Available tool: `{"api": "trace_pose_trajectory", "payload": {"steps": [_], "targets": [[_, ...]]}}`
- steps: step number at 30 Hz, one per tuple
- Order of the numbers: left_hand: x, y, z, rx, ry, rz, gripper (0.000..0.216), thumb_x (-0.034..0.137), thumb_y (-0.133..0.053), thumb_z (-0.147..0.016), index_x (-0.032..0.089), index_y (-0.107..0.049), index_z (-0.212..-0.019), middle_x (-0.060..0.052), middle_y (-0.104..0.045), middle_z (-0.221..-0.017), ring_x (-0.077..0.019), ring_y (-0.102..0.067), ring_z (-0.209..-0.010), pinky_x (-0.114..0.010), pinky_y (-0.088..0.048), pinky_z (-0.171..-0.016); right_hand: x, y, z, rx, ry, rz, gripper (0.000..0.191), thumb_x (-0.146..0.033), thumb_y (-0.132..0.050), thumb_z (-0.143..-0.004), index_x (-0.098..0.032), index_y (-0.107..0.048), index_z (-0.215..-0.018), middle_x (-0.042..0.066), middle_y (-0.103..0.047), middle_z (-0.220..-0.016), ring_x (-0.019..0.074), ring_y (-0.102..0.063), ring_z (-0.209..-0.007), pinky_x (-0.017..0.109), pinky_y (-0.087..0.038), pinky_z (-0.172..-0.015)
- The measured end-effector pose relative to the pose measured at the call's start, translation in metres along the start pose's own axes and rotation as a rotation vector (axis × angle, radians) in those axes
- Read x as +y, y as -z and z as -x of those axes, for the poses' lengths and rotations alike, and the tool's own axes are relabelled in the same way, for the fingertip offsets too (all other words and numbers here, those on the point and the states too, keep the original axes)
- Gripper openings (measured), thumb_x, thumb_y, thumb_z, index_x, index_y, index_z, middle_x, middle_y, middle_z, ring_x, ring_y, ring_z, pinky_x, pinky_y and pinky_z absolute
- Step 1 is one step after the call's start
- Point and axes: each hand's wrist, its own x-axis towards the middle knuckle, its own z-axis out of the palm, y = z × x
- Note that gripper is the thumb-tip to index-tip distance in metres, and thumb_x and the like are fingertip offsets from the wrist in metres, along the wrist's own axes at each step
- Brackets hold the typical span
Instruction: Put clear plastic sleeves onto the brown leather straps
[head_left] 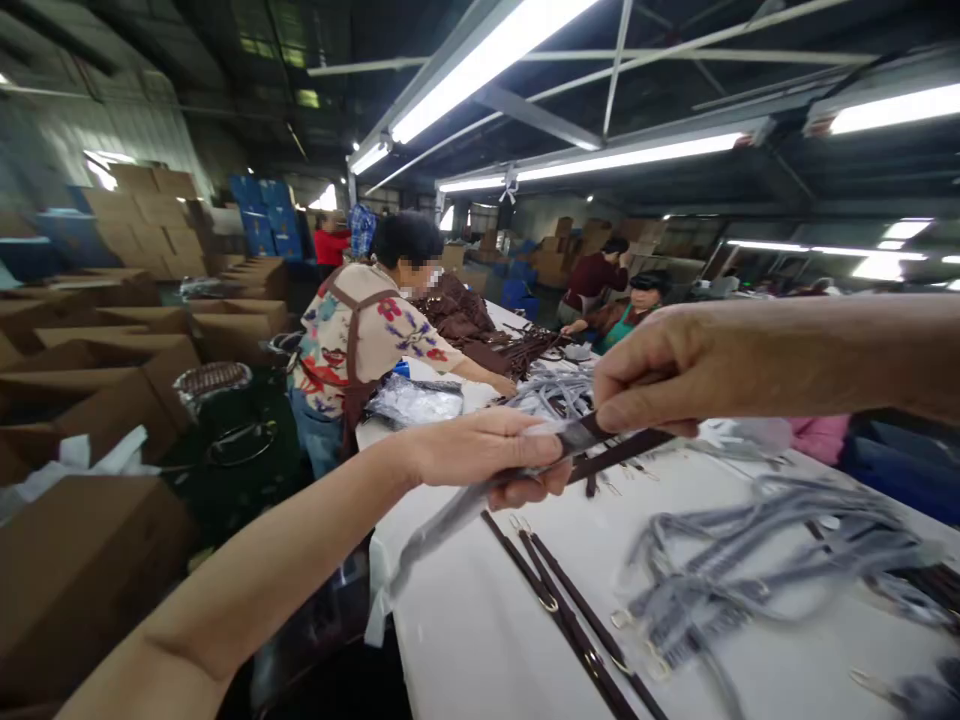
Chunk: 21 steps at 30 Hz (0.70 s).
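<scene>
Both hands hold one dark brown strap [583, 436] above the white table. My left hand [501, 455] is closed round it, thumb on top, where thin translucent wrapping covers the strap. From that hand a blurred wrapped length [442, 530] hangs down to the left, past the table edge. My right hand [651, 375] pinches the strap's bare end between thumb and fingers. Below them, several dark brown straps with gold-coloured metal fittings [574, 620] lie on the table. A heap of grey-looking wrapped straps [750, 570] rests to the right.
Across the white table [457, 640], a person in a floral top [367, 350] reaches over the tabletop. Brown material [457, 320] is piled at the far end. Open cardboard boxes [82, 560] stand at the left. Two more people [600, 275] are farther back.
</scene>
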Motion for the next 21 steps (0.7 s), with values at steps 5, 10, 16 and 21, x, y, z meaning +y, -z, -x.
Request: {"api": "trace_pose_trajectory", "payload": {"steps": [5,10,16,21], "targets": [[-0.008,0.022,0.044,0.045,0.057,-0.005,0.045,0.060,-0.052,-0.087,0.018,-0.050,-0.074,0.008,-0.037,-0.051,-0.0074,-0.030,-0.044,-0.022,-0.023,-0.042,0.017,0.003,0.000,-0.107,0.064,-0.289,0.045,-0.053,-0.055,-0.086,-0.017,-0.053,-0.059,-0.006,-0.047,-0.050,0.0046,-0.038,-0.048,0.022,-0.028,-0.047],[-0.032,0.032,0.073,0.079,0.168,-0.009,0.048,0.063,-0.050,-0.087,0.016,-0.054,-0.078,0.005,-0.046,-0.056,-0.0074,-0.038,-0.046,-0.021,-0.029,-0.043,0.051,0.017,0.013,-0.030,-0.068,-0.267,0.044,-0.057,-0.053,-0.084,-0.018,-0.057,-0.062,-0.007,-0.039,-0.052,0.0047,-0.030,-0.048,0.021,-0.022,-0.046],[-0.026,0.004,0.023,0.014,0.109,0.037,0.060,0.075,-0.053,-0.077,0.016,-0.056,-0.079,0.004,-0.049,-0.058,-0.0088,-0.044,-0.048,-0.022,-0.039,-0.048,-0.002,-0.016,-0.021,-0.098,0.066,0.011,0.034,-0.044,-0.057,-0.085,-0.017,-0.058,-0.064,-0.007,-0.042,-0.052,0.0054,-0.034,-0.050,0.021,-0.024,-0.047],[-0.022,0.003,0.024,-0.023,0.115,0.085,0.054,0.071,-0.055,-0.079,0.017,-0.051,-0.073,0.008,-0.036,-0.049,-0.0074,-0.031,-0.044,-0.020,-0.025,-0.041,-0.003,-0.029,-0.012,-0.223,0.019,-0.089,0.039,-0.054,-0.056,-0.082,-0.018,-0.058,-0.067,-0.005,-0.051,-0.053,0.0072,-0.043,-0.047,0.020,-0.033,-0.045]]}}
